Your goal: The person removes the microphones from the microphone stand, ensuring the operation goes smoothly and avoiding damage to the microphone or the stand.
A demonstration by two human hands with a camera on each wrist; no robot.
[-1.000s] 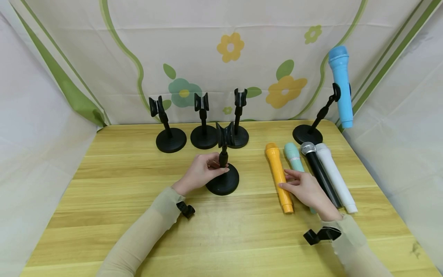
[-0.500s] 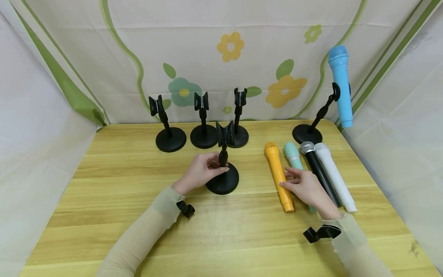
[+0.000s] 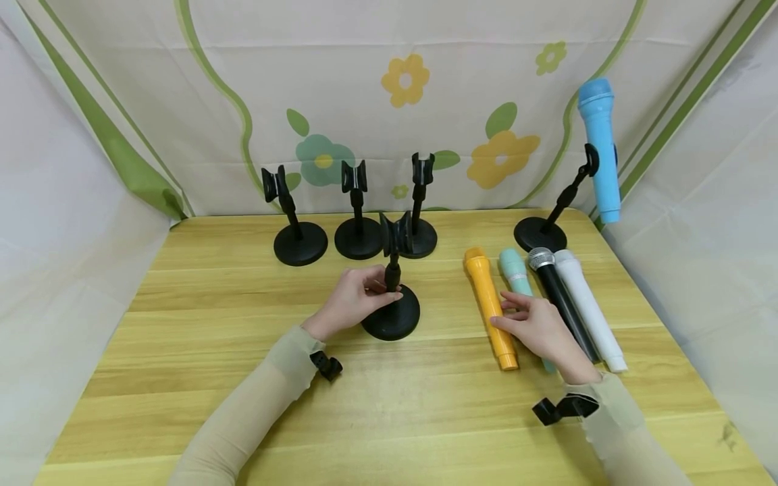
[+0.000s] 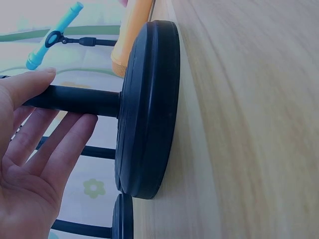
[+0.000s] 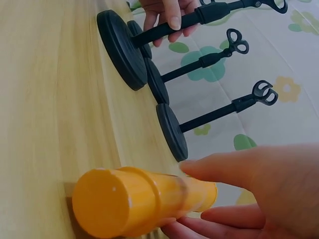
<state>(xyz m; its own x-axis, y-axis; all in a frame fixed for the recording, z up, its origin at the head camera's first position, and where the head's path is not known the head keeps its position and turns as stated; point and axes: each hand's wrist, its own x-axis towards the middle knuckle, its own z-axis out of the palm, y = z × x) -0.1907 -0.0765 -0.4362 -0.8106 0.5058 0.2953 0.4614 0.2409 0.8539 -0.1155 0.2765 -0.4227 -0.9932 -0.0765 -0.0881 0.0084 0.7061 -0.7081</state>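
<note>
My left hand [image 3: 349, 304] pinches the upright pole of a black microphone stand [image 3: 392, 320] between thumb and fingers; its round base is on the table. In the left wrist view, the thumb lies on one side of the pole and the fingers on the other. My right hand [image 3: 537, 329] holds an orange microphone [image 3: 491, 307] lying on the table, thumb on its near-left side and fingers on the other. The right wrist view shows this orange microphone [image 5: 104, 204] end-on. Beside it lies a mint-green microphone [image 3: 515, 273], partly hidden under my right hand.
A black microphone [image 3: 562, 304] and a white microphone [image 3: 589, 310] lie to the right. Behind them a stand [image 3: 539, 234] carries a blue microphone [image 3: 600, 148]. Three more black stands, including the leftmost stand [image 3: 300, 243], line the back edge before a flowered curtain [image 3: 456, 40].
The orange microphone has turned very slightly, its near end shifting right along with the right thumb. The left hand and its stand look unmoved.
</note>
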